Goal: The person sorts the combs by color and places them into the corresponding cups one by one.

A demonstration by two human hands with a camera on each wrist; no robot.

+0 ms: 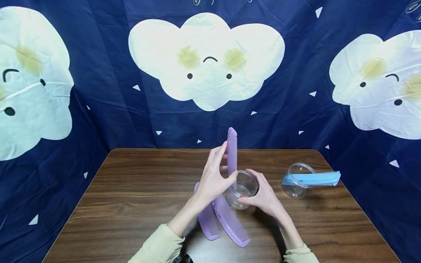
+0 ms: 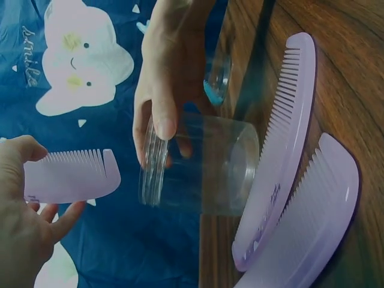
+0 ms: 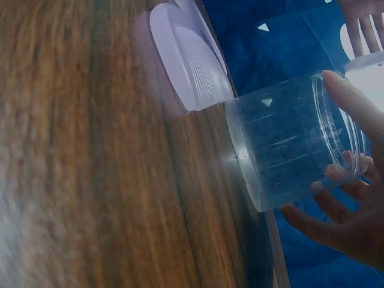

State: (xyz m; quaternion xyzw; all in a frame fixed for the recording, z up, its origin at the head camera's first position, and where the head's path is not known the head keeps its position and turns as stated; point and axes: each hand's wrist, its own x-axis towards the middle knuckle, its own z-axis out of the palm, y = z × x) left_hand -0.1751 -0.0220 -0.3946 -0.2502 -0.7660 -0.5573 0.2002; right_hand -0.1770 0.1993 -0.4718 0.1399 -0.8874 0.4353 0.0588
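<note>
Between the thumb and fingers of my left hand (image 1: 213, 182) is a purple comb (image 1: 232, 151), held upright. Its lower end points at the mouth of a clear plastic jar (image 2: 210, 168), and the left wrist view shows a small gap between comb end and rim. My right hand (image 1: 265, 195) grips that jar near its rim, thumb on one side and fingers on the other. The jar stands upright with nothing visible inside. Two more purple combs, one nearer the jar (image 1: 231, 221) and one further left (image 1: 208, 223), lie on the table beneath my left forearm.
A second clear jar (image 1: 294, 192) stands on the right of the wooden table (image 1: 131, 204), with light blue combs (image 1: 317, 179) leaning out over its rim. Dark blue cloth (image 1: 108, 117) with white clouds hangs behind the table and along both sides.
</note>
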